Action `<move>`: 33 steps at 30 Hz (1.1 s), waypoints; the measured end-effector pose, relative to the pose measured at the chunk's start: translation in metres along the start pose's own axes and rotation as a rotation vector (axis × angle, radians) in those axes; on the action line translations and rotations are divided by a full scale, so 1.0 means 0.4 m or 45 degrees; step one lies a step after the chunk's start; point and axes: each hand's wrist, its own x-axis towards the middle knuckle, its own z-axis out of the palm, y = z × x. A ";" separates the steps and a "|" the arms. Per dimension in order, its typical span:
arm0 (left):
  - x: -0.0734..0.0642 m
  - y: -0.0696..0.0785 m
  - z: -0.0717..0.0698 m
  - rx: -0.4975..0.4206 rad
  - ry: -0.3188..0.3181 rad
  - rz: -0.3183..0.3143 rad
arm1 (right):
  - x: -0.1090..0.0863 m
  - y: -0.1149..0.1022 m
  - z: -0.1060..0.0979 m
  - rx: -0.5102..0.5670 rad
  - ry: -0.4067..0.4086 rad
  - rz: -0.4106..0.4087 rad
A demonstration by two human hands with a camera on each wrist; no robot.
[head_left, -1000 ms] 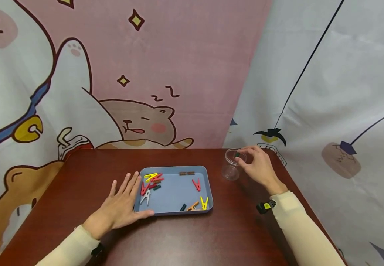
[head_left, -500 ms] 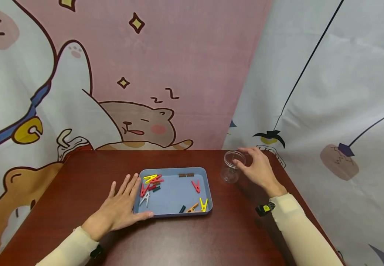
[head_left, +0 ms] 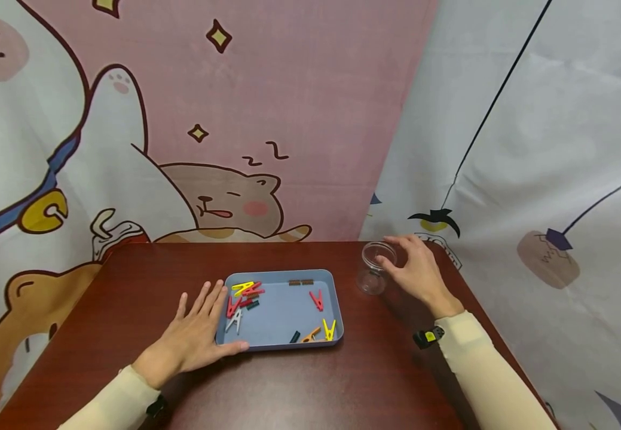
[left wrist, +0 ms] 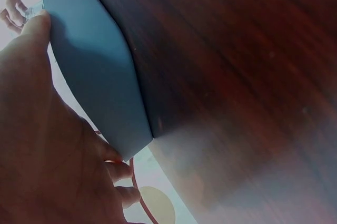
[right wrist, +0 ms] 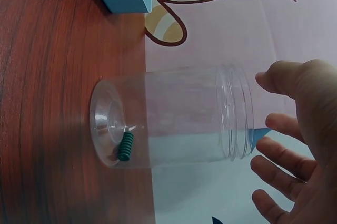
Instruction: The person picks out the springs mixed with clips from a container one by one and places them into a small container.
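Note:
My right hand (head_left: 420, 276) hovers at the mouth of a clear plastic jar (right wrist: 181, 113), thumb and fingers apart with nothing between them. Inside the jar, a green spring (right wrist: 125, 146) lies near the bottom. My left hand (head_left: 186, 340) rests with spread fingers along the left end of a blue-grey tray (head_left: 280, 319), its thumb at the front rim. In the tray are a white clip (head_left: 234, 321), a red clip (head_left: 317, 300) with other red ones at the left, yellow clips (head_left: 329, 330), an orange clip (head_left: 311, 335), brown springs (head_left: 301, 282) and dark green springs (head_left: 295, 337).
Everything stands on a dark red-brown wooden table (head_left: 288, 388). The jar is to the right of the tray, near the table's back edge. Behind the table hangs a cartoon-printed cloth (head_left: 315, 119), with a pale cloth (head_left: 547, 149) at the right.
The right hand's fingers have let go of the green spring, which now lies in the jar. That hand remains by the jar's mouth. The left hand and the tray have kept their places.

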 end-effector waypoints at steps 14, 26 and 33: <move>-0.001 0.006 -0.006 0.015 -0.013 -0.003 | -0.011 -0.089 0.007 -0.062 -0.003 -0.274; 0.000 0.005 -0.007 0.027 -0.016 -0.002 | -0.013 -0.170 0.027 -0.069 -0.269 -0.370; 0.002 0.006 -0.009 0.025 -0.028 -0.006 | -0.005 -0.217 0.042 -0.101 -0.428 -0.489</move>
